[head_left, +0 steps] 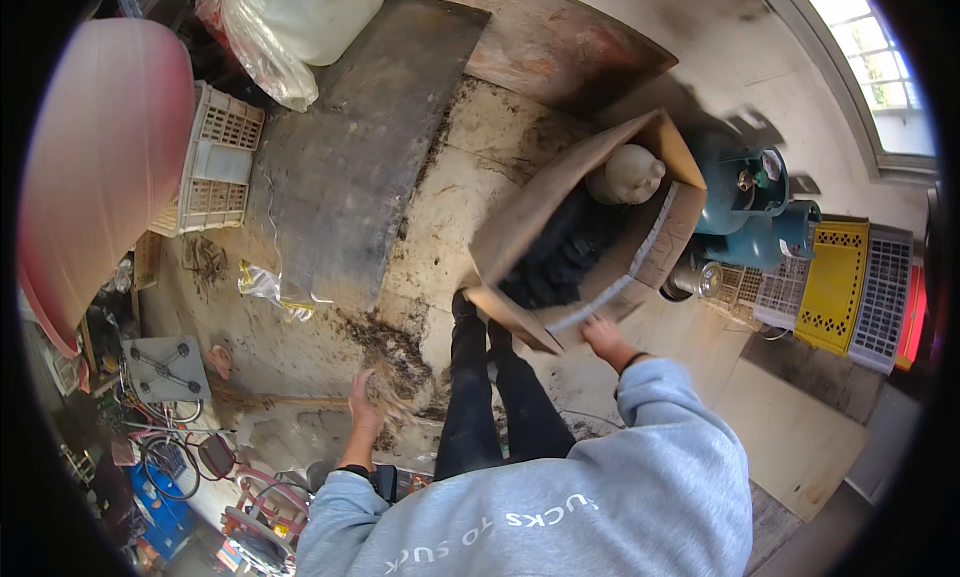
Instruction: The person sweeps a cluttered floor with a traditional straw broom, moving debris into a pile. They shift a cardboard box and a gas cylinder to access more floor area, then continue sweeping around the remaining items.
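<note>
The person's right hand point(603, 335) grips the near flap of the big brown cardboard box point(590, 227), fingers clamped on the flap edge; the box sits on the dirty floor point(440, 207) just ahead of the person's dark-trousered legs point(495, 397), w/ its far corner near the two teal gas cylinders point(750, 202). The left hand point(368, 397) is curled shut round a tuft of dry straw-like debris point(385, 402), held over the dark litter patch on the floor; how tight that grip is can't be told, the clump is blurred. Risks, as a judgement: the box is tilted up toward the person and held by one flap only, so the flap could tear or fold & the box drop back; the pale round jug point(625, 174) and the black stuff point(560, 257) inside could slide or roll out the open side. Loose bits in the left hand could shed before reaching anything. The box is near the cylinders, so a shove may knock them. Orientation: the box's long axis runs diagonally, from near-left to far-right in the head view, w/ its opening facing up and toward the person; flaps splayed outward.
</note>
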### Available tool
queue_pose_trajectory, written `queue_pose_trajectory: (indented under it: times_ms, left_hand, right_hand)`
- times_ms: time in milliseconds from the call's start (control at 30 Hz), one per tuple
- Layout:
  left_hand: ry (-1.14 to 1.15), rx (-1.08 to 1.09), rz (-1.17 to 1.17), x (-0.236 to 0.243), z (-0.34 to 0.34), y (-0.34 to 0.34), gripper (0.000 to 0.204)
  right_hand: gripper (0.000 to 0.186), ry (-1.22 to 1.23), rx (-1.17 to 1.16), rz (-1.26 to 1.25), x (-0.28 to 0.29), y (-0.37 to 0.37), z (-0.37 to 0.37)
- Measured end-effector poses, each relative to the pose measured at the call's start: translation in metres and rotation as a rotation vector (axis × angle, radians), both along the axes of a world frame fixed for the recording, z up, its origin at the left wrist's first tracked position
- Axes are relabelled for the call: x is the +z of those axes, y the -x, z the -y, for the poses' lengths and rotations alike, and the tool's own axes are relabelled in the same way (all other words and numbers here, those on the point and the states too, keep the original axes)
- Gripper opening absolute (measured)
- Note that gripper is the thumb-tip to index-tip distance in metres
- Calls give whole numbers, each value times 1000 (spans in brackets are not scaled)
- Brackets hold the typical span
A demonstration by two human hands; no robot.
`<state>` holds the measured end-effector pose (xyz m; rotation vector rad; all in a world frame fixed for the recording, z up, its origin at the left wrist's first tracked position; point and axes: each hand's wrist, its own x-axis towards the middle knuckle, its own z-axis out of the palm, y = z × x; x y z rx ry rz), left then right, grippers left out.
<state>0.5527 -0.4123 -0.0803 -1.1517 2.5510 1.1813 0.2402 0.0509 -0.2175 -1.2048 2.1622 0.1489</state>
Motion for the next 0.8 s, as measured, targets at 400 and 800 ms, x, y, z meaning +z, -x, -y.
queue_pose_trajectory:
  times_ms: [400,800]
  left_hand:
    - [29,-465,-53,11,-91,100,51]
    - [-53,-651,-202,17,-97,187,77]
  right_hand:
    - [32,327,-846,311,140,28,44]
    - [13,26,-1643,1626,174,-35,216]
